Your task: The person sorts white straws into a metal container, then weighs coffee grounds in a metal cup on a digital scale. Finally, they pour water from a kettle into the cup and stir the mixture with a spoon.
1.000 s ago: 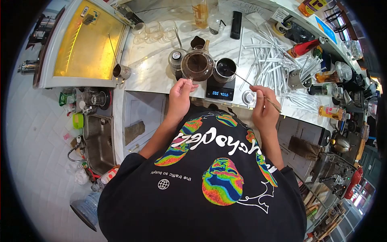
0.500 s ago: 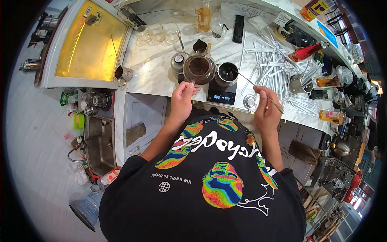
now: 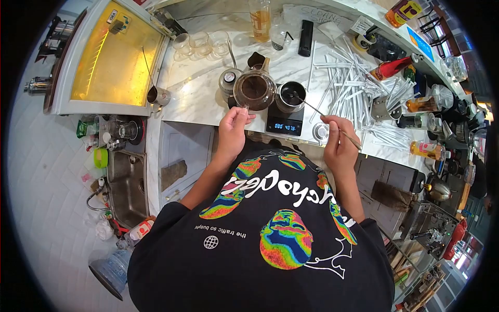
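Note:
My left hand point(image 3: 232, 130) is closed on the near side of a round glass pot point(image 3: 253, 104), thumb and fingers pinching what looks like its glass handle. Dark brown liquid shows inside the pot, which sits just left of a metal cup point(image 3: 284, 103). That cup stands on a black digital scale point(image 3: 275, 130) with lit blue digits. Between the fingers of my right hand point(image 3: 340, 141) is a long thin stirring spoon point(image 3: 315, 109). The spoon slants down leftward into the cup, where its tip meets dark contents.
Many white paper-wrapped straws point(image 3: 348, 78) lie spread to the right. Several glasses point(image 3: 199, 44) and an amber bottle point(image 3: 260, 23) stand at the back. A small metal pitcher point(image 3: 160, 96) is at left, beside a yellow-lit cabinet point(image 3: 112, 62). A round metal lid-like piece point(image 3: 320, 132) lies near my right hand.
My right hand has shifted slightly down and left, and the spoon's angle in the cup has changed. My left hand and the pot have barely moved. The scale's digits read slightly lower.

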`<state>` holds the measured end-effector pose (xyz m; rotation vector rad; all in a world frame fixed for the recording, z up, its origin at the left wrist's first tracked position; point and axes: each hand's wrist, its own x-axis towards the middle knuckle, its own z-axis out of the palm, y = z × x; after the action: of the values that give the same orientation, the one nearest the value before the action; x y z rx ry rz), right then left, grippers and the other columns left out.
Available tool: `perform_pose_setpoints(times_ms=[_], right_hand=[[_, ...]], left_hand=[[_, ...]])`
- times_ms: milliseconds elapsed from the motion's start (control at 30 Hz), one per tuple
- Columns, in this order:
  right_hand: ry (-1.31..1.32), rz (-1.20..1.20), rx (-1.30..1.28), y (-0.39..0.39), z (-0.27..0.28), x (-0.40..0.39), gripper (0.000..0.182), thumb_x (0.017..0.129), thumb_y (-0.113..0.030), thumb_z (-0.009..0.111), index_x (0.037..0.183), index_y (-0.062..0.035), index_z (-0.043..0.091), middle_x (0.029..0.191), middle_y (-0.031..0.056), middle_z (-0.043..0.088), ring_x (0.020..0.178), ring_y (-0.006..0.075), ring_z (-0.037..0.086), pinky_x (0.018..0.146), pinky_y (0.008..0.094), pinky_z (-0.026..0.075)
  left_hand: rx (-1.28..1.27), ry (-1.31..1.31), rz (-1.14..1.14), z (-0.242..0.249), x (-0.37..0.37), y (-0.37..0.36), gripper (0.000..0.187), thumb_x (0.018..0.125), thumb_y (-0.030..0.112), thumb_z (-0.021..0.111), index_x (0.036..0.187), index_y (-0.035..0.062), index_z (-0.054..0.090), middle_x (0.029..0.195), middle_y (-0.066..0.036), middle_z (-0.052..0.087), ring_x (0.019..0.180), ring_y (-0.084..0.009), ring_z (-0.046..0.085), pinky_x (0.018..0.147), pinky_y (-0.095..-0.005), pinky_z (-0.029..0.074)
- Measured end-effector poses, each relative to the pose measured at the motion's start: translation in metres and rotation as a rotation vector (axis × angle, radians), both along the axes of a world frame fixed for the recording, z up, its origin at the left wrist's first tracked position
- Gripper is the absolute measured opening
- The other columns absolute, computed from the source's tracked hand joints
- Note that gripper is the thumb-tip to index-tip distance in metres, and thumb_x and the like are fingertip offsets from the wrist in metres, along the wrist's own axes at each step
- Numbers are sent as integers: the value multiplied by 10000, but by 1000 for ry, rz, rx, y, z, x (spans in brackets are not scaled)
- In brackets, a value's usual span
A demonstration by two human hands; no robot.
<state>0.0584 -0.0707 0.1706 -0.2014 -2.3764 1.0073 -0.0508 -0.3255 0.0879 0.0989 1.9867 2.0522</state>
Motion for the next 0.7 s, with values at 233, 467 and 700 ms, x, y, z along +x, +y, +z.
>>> perform_pose_setpoints(times_ms=[233, 467, 700], right_hand=[[63, -18, 7, 10, -9, -1, 132, 1006, -10, 598, 1026, -19, 729, 936, 124, 738, 833, 296, 675, 758, 377, 526], [25, -29, 14, 5, -4, -7, 126, 991, 0, 615, 1024, -25, 734, 943, 121, 744, 827, 295, 675, 755, 389, 531], [1, 19, 32, 1, -4, -3, 118, 999, -9, 612, 1020, -17, 728, 952, 122, 748, 823, 294, 678, 740, 397, 528]], left_hand=[[-4, -14, 3, 0, 0, -1, 262, 1116, 243, 554, 1041, 13, 654, 983, -68, 714, 1018, -184, 729, 916, -318, 536], [10, -13, -11, -5, 0, -2, 261, 1117, 241, 549, 1057, 9, 654, 991, -67, 712, 1024, -181, 726, 914, -314, 536], [11, -12, -18, -3, -1, 1, 263, 1118, 240, 547, 1057, 7, 653, 994, -68, 707, 1022, -179, 723, 914, -318, 539]])
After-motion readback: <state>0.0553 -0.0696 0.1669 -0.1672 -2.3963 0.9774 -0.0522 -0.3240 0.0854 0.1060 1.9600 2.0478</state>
